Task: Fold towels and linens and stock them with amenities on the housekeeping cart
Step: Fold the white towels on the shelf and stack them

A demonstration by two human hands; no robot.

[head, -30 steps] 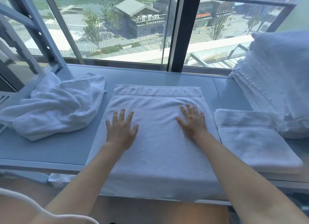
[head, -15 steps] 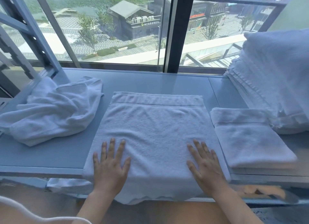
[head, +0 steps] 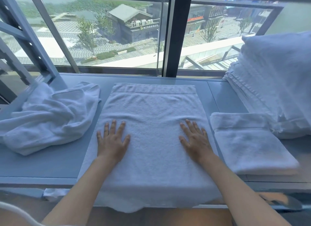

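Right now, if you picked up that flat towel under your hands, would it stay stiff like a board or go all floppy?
Probably floppy: the flat towel already droops over the front edge of the shelf. It likely bends easily, since it ripples ahead of the left hand and right hand. The crumpled towel hints that such cloth holds no shape.

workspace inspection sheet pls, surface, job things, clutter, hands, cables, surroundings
surface: grey-blue shelf under a window.
job's things: flat towel spread in the middle, near edge hanging over the front; folded towel to its right; tall stack of folded linens far right.
clutter: crumpled towel lying on the left.
hands: left hand and right hand both flat on the spread towel, fingers straight.
cables: white cord at lower left corner.
surroundings: window overlooking buildings; metal frame at left.
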